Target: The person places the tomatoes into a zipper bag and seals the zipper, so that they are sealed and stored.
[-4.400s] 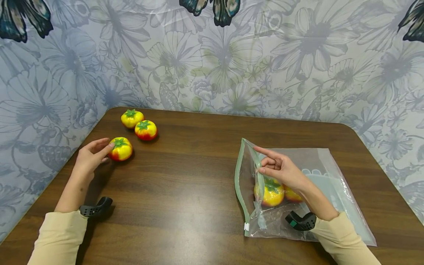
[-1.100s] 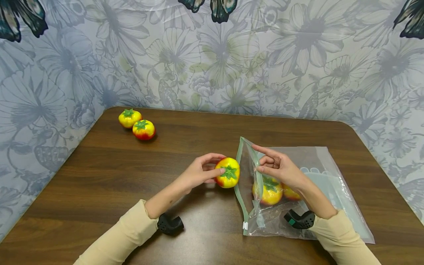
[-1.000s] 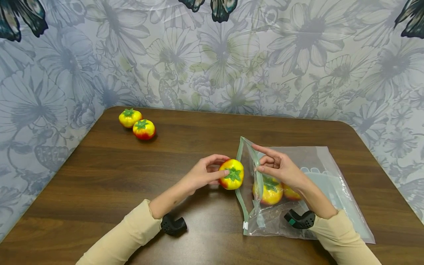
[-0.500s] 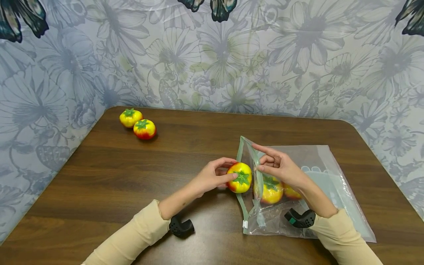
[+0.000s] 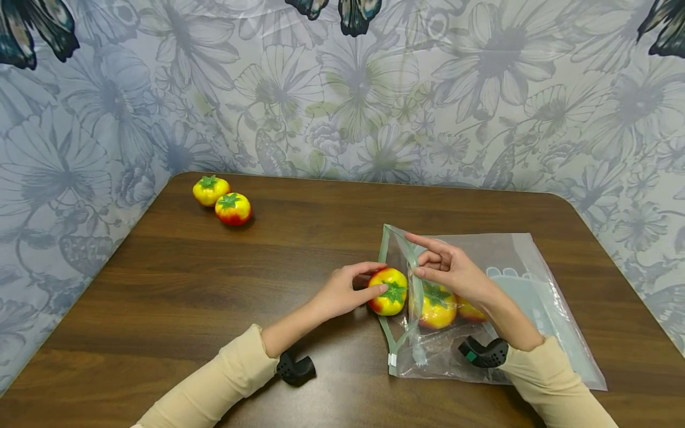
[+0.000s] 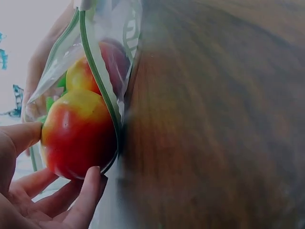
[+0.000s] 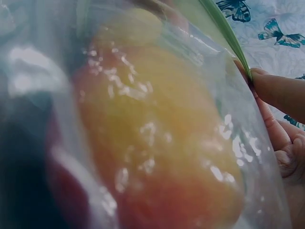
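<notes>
In the head view my left hand [image 5: 345,291] holds a glossy yellow-and-red tomato [image 5: 389,292] with a green star-shaped calyx at the mouth of a clear slider bag [image 5: 460,362]. Thumb and fingers lie on either side of this tomato [image 6: 78,133] in the left wrist view, where it sits between the bag's green-edged lips. My right hand [image 5: 455,270] pinches the upper lip and lifts it, as the green edge [image 7: 233,43] in the right wrist view also shows. Inside the bag are a second tomato [image 5: 439,309] and, partly hidden by my right wrist, another [image 5: 470,310].
Two more tomatoes, one farther back [image 5: 210,190] and one nearer [image 5: 233,209], sit at the far left of the brown wooden table [image 5: 267,249]. The white slider [image 5: 392,360] is at the bag's near corner. A flowered wall covering [image 5: 342,107] stands behind the table.
My left hand has taken a tomato from the left group and carried it right into the bag's mouth. In the last half second it dropped slightly lower. My right hand has kept its pinch.
</notes>
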`<state>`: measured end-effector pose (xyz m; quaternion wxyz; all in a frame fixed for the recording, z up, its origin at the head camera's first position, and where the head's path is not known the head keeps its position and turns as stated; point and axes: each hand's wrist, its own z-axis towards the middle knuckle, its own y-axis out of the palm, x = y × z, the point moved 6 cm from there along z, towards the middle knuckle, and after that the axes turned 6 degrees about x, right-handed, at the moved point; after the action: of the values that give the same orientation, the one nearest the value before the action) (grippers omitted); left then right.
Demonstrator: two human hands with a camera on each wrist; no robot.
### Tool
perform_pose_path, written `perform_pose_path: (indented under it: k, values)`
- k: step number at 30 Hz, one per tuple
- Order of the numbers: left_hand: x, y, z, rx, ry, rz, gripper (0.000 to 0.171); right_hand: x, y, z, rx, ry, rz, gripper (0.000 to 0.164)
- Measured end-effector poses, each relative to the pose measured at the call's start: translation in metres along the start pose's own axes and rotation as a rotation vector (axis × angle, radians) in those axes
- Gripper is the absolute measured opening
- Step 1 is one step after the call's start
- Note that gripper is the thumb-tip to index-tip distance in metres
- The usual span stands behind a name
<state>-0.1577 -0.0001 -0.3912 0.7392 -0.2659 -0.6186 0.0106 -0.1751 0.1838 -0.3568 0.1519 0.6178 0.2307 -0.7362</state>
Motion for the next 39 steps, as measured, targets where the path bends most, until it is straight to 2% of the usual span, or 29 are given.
perform_pose_path:
  k: [2,6,14,21,24,32,39]
  values:
    - [0.002,0.0,0.0,0.014,0.029,0.086,0.044,0.0,0.0,0.0,0.0,-0.001,-0.007,0.06]
    - [0.006,-0.001,0.0,0.028,0.048,0.137,0.044,0.0,0.0,0.001,0.004,0.0,-0.02,0.06]
    - [0.005,0.0,0.002,0.014,-0.006,0.0,0.045,0.001,-0.003,0.003,-0.001,-0.012,-0.015,0.059]
    - [0.008,-0.021,0.002,0.061,0.096,0.063,0.045,0.0,-0.003,0.003,-0.004,-0.017,-0.008,0.059]
    - [0.012,-0.025,-0.002,0.046,0.136,0.061,0.047,-0.001,-0.004,0.003,-0.004,-0.014,-0.007,0.059]
    - [0.014,-0.016,-0.01,0.024,0.196,0.11,0.045,-0.001,-0.002,0.001,-0.004,-0.013,-0.021,0.059]
    - [0.015,-0.007,-0.01,0.039,0.204,0.118,0.041,0.0,0.001,0.0,0.007,-0.015,-0.038,0.058]
